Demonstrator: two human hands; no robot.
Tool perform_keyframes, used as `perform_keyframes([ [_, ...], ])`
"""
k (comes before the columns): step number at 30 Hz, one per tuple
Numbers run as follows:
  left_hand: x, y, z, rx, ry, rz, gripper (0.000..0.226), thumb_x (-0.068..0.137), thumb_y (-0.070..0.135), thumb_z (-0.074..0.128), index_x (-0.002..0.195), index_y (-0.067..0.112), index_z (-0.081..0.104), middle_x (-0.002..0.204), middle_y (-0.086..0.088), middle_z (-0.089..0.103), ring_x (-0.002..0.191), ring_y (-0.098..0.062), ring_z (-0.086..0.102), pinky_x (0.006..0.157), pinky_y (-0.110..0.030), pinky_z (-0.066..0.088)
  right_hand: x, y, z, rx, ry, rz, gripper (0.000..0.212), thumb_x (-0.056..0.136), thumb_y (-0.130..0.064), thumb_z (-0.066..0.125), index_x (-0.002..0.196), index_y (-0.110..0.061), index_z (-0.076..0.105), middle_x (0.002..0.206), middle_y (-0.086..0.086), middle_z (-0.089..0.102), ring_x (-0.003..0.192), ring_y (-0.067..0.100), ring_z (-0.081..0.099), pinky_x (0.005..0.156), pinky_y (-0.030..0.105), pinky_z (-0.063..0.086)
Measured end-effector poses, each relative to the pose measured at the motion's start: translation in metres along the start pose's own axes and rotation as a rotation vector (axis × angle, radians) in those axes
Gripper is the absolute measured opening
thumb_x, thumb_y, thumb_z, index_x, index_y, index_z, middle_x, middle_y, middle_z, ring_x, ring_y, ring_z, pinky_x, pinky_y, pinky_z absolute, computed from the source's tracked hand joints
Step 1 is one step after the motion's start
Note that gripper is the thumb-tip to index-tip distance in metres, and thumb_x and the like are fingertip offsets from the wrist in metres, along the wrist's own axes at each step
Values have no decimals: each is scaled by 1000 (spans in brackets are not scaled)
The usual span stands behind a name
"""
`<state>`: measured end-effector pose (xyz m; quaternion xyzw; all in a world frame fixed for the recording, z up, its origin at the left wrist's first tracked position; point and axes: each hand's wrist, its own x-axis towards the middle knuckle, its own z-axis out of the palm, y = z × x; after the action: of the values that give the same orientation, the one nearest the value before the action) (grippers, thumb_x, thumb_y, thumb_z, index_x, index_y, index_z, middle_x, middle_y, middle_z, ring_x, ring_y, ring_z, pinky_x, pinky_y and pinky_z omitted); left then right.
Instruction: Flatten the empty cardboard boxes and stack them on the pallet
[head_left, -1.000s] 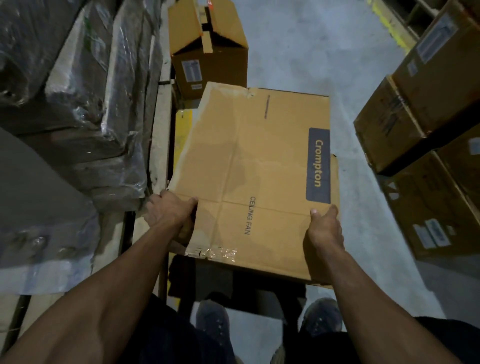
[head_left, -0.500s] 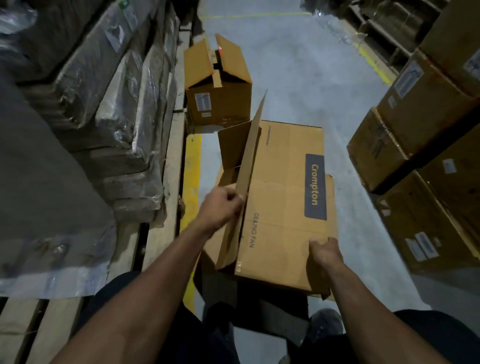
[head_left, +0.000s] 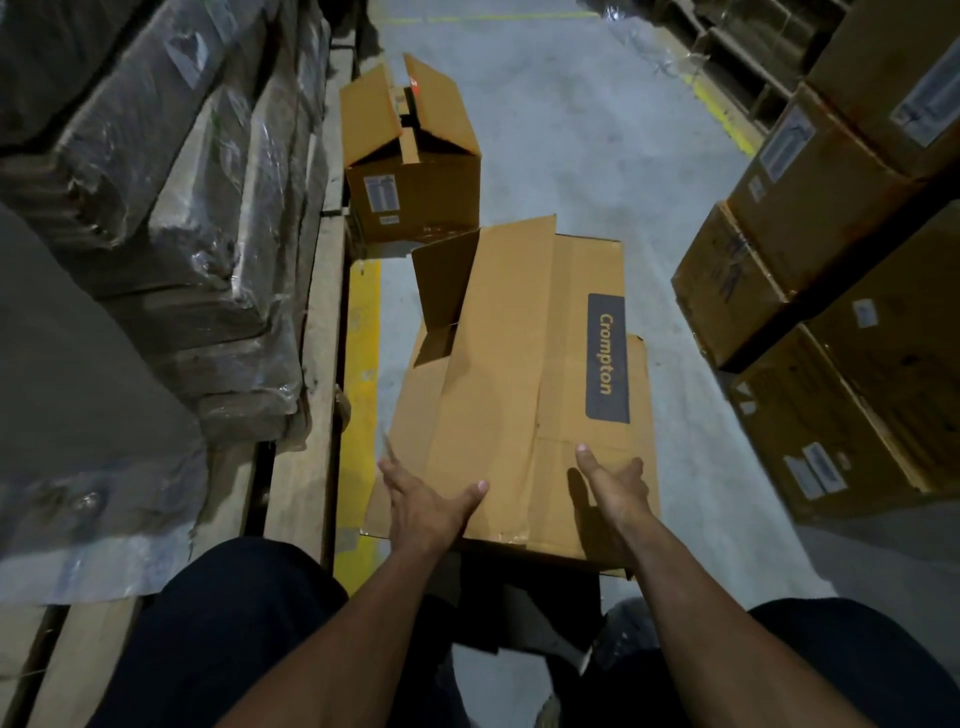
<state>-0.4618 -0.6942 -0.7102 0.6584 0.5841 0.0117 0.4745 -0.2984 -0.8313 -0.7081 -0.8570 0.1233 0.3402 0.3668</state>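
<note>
Two hands are pressing one box flat.
The left hand (head_left: 423, 506) and right hand (head_left: 615, 486), fingers spread, are resting on the box (head_left: 519, 374) lying on the floor (head_left: 597, 130); a second box (head_left: 415, 171) is standing beyond.

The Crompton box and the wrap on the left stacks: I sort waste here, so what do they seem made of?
Crompton box: plain brown cardboard, matte, judging by its folded creases and a raw flap edge. Wrap on the left stacks: likely thin clear plastic film, glossy and wrinkled, with bright glints.
</note>
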Motion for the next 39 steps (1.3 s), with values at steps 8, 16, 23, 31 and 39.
perform_keyframes([
  [8, 21, 4, -7, 21, -134, 55, 99, 43, 73, 77, 118, 12, 52, 115, -6, 63, 109, -30, 60, 93, -46, 53, 12, 14, 3, 26, -2, 25, 97, 87, -58, 67, 157, -22, 10, 152, 18, 36, 135, 41, 40, 110, 51, 36],
  [16, 12, 52, -13, 170, -48, 117, 82, 65, 66, 78, 121, 15, 49, 114, -6, 63, 108, -34, 60, 89, -47, 53, 30, 4, 0, 278, -40, -7, 104, 73, -71, 66, 155, -26, 19, 151, 13, 40, 134, 39, 42, 110, 60, 37],
  [23, -22, 132, -27, 452, 102, 464, 52, 85, 54, 68, 114, 17, 45, 114, -7, 63, 107, -34, 60, 91, -47, 49, 23, -10, -2, 541, -360, 59, 66, 85, -81, 41, 121, -30, 62, 110, 9, 73, 103, 32, 67, 82, 46, 54],
  [31, -29, 71, 49, 681, -271, 622, 36, 101, 43, 48, 126, 18, 40, 114, -5, 60, 99, -20, 58, 92, -37, 48, 37, -14, 2, 411, -302, 99, 74, 90, -80, 33, 129, -20, 57, 118, 12, 67, 105, 30, 64, 88, 45, 51],
  [39, -6, 8, 71, 1042, -561, 702, 61, 106, 50, 21, 153, 11, 26, 162, -10, 24, 151, -28, 16, 122, -44, 14, 26, 23, 26, 82, -181, 163, 93, 80, -80, 48, 147, -17, 41, 149, 10, 46, 132, 38, 47, 109, 50, 40],
])
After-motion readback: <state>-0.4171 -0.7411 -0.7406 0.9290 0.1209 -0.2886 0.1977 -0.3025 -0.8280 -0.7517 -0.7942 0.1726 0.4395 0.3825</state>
